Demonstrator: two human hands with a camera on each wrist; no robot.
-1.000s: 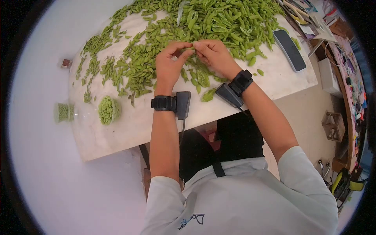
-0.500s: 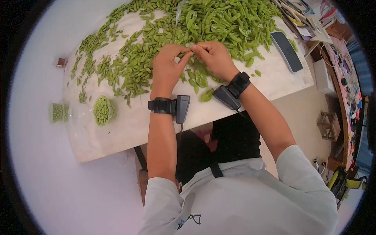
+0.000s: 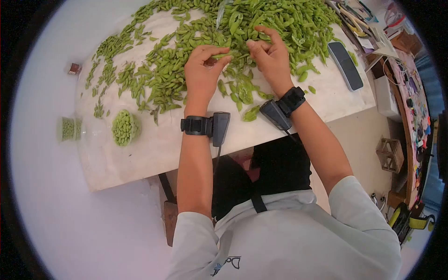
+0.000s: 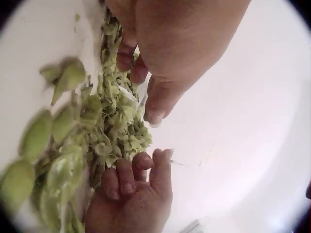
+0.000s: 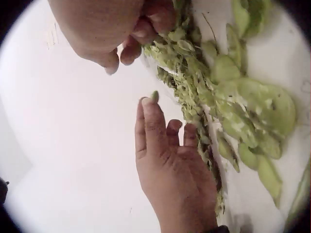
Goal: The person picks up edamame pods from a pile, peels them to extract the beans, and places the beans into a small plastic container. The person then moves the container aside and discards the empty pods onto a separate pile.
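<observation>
My left hand (image 3: 204, 69) is raised over the near edge of the edamame pods, thumb and fingertips pinching a small green edamame pod (image 5: 155, 96). Its tip pokes out past the thumb in the right wrist view. To the right and slightly farther forward is my right hand (image 3: 273, 58), apart from the left. Its index finger reaches out and the other fingers are loosely bent. A gap shows between thumb and finger in the right wrist view, with nothing in it. Beneath both hands spread many edamame pods (image 3: 163, 86), with a bigger heap (image 3: 280, 23) at the back right.
A clear cup of shelled green beans (image 3: 123, 128) stands on the left of the white table (image 3: 154, 149). A phone (image 3: 346, 66) lies at the right edge. Flattened green pods (image 3: 243, 88) lie before the hands. Tools (image 3: 352, 21) fill the far right corner.
The hands were together at the fingertips. Now my right hand has drawn away to the right and forward, its fingers spreading, while the left stays nearly in place with the pod.
</observation>
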